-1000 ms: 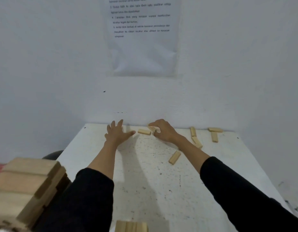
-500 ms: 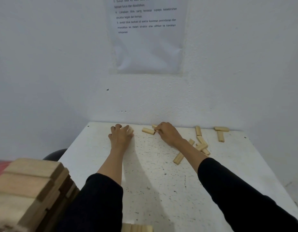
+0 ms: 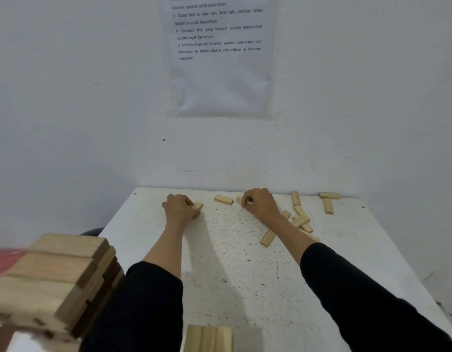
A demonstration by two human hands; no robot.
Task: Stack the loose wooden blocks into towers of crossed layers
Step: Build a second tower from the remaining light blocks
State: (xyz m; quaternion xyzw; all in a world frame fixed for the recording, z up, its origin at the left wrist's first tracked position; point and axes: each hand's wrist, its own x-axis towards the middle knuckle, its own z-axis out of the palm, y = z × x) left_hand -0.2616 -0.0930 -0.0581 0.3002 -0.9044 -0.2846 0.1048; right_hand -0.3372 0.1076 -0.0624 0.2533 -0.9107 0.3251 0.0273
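Far left, right up close, there's a stacked tower of wooden blocks in crossed layers. It's blurry and cut off by the frame edge, so I can't count the layers.

Next over, the left hand is stretched out to the far end of the white, speckled desk, near the wall. Its fingers are curled round a small block whose end pokes out on the hand's right side, down against the desk top. Nearer the person, at the bottom edge, a flat row of blocks lies side by side, only partly in view.

Between the two hands one loose block lies flat on its own, touched by neither hand.

Then the right hand, also at the far end of the desk, knuckles up and fingers clenched on another block. Only its left end shows, so I can't tell how much of it is inside the grip.

Just beside the right wrist and forearm there's a messy cluster of blocks, some lying over each other, with one longer piece angled toward the person. Further right, a single block sits near the wall, and past it two more blocks make a rough T shape near the far right corner, well apart from both hands.

On the wall above hangs a printed sheet.
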